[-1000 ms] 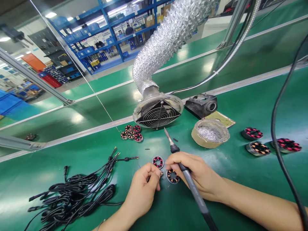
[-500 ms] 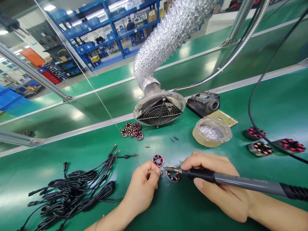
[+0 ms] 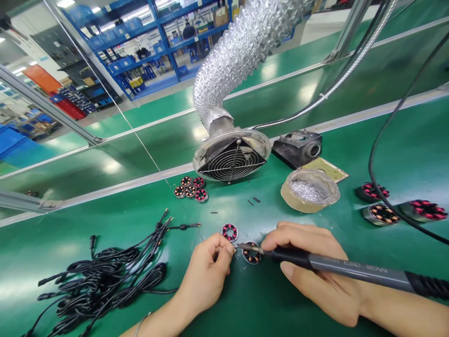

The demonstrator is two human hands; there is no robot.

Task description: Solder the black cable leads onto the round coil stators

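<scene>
The left hand (image 3: 206, 276) and the right hand (image 3: 315, 271) are both bare: no gloves, no finger cots, no rings on the fingers that show. Both forearms are uncovered as far as the lower edge of the picture, with no sleeve or cuff in view. At the left wrist a thin, pale band (image 3: 139, 323) curves across the arm; whether it is a bracelet or a hair tie cannot be told. The right wrist carries no watch or strap. The fingernails are short and unpainted, most plainly seen on the right thumb (image 3: 286, 269). Nothing more of the person shows.
</scene>
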